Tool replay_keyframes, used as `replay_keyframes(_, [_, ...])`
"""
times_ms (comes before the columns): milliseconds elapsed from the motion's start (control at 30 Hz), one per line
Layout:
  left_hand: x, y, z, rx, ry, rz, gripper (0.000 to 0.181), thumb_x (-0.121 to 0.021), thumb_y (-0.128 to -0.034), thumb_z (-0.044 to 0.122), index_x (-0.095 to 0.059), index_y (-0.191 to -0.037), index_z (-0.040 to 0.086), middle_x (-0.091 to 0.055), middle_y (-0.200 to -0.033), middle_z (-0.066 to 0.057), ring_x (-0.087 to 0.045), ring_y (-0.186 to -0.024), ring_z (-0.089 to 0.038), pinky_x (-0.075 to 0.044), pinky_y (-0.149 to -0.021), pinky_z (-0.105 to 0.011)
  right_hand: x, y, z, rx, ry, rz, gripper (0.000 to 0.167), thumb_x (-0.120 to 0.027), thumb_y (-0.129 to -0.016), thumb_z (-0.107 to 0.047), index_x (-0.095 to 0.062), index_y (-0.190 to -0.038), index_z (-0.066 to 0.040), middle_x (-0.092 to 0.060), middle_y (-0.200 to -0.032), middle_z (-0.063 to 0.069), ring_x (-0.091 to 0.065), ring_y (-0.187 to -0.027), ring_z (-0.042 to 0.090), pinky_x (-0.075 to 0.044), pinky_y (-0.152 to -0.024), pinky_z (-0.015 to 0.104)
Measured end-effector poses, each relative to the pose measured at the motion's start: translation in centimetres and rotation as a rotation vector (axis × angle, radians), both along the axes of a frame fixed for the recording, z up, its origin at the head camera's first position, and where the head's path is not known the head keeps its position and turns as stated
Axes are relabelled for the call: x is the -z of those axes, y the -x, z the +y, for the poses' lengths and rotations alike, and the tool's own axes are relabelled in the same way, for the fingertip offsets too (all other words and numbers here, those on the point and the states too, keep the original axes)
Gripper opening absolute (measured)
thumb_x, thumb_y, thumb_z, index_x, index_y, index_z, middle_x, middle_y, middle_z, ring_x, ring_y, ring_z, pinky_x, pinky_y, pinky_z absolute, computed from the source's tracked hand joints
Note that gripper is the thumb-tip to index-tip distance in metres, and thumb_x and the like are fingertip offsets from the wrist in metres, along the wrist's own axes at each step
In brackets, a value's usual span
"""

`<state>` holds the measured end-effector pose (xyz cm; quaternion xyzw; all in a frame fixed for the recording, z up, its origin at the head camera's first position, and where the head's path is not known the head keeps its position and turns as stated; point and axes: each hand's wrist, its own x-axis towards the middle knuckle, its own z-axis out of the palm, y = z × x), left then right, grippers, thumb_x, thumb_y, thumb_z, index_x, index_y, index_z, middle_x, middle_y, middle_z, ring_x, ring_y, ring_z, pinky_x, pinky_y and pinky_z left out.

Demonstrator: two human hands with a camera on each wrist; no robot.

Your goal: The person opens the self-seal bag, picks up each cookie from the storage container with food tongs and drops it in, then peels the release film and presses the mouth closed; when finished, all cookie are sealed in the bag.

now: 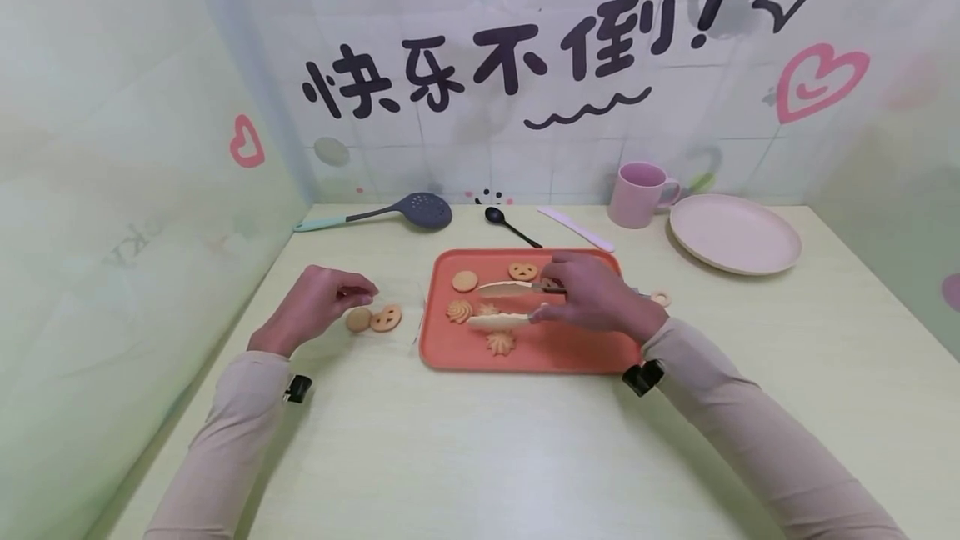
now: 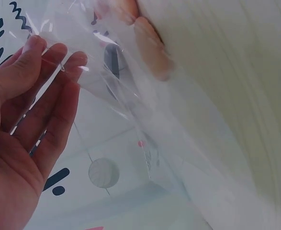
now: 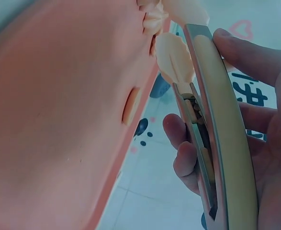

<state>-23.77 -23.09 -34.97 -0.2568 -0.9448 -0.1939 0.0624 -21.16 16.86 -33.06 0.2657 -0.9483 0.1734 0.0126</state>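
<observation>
Over smooth rect. tray (image 1: 577, 354), R hand (image 1: 588, 292) grips metal-edged tongs (image 3: 226, 129).

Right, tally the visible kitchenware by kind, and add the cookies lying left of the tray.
Tray: 1
Tongs: 1
Skimmer: 1
Spoon: 1
Knife: 1
Mug: 1
Plate: 1
Cookies left of the tray: 2
Total: 9

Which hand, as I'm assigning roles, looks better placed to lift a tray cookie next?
Probably the right hand: it holds tongs over the coral tray, close to swirled cookies. The left hand pinches a clear plastic bag beside it.
</observation>
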Motion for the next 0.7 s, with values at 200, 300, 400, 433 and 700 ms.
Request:
replay_keyframes(200, [-0.2, 0.0, 0.1, 0.008, -0.008, 0.007, 0.017, -0.078, -0.0847, 0.005, -0.080, -0.101, 0.008, -0.080, -0.096, -0.006, -0.076, -0.090, -0.021, -0.063, -0.081, -0.041, -0.1, 0.5, -1.5, -0.035, -0.030, -0.029, 0.043, -0.081, -0.081, -0.047, -0.068, -0.096, -0.008, -0.060, -0.091, 0.007, -0.049, -0.074, 0.015, -0.040, -0.063, 0.026])
replay_keyframes(300, [-0.1, 0.0, 0.0, 0.015, -0.018, 0.004, 0.016, -0.078, -0.0850, 0.004, -0.080, -0.101, 0.007, -0.080, -0.096, -0.006, -0.076, -0.090, -0.022, -0.063, -0.080, -0.040, -0.1, 0.7, -2.2, -0.048, -0.021, -0.043, 0.039, -0.080, -0.083, -0.043, -0.065, -0.091, -0.008, -0.058, -0.089, 0.008, -0.047, -0.073, 0.015, -0.038, -0.062, 0.026])
replay_keyframes(400, [-0.1, 0.0, 0.1, 0.026, -0.024, 0.000, 0.016, -0.077, -0.0857, 0.004, -0.080, -0.101, 0.007, -0.080, -0.097, -0.007, -0.076, -0.091, -0.023, -0.063, -0.081, -0.041, -0.1, 0.8, -2.4, -0.050, -0.008, -0.035, 0.036, -0.081, -0.083, -0.040, -0.060, -0.082, -0.010, -0.055, -0.083, 0.007, -0.045, -0.071, 0.015, -0.035, -0.061, 0.027])
replay_keyframes(433, [-0.1, -0.1, 0.1, 0.025, -0.023, -0.002, 0.016, -0.077, -0.0858, 0.004, -0.080, -0.101, 0.007, -0.080, -0.097, -0.007, -0.076, -0.092, -0.023, -0.063, -0.081, -0.041, -0.1, 0.8, -2.4, -0.051, -0.005, -0.030, 0.036, -0.081, -0.083, -0.039, -0.058, -0.079, -0.011, -0.054, -0.082, 0.007, -0.044, -0.070, 0.015, -0.034, -0.060, 0.027])
replay_keyframes(700, [-0.1, -0.1, 0.0, 0.000, -0.012, 0.004, 0.016, -0.078, -0.0854, 0.005, -0.080, -0.101, 0.008, -0.080, -0.097, -0.006, -0.076, -0.093, -0.024, -0.063, -0.083, -0.042, -0.2, 0.6, -3.0, -0.065, 0.031, 0.024, 0.033, -0.081, -0.083, -0.042, -0.064, -0.084, -0.014, -0.055, -0.079, 0.001, -0.046, -0.069, 0.013, -0.038, -0.061, 0.025])
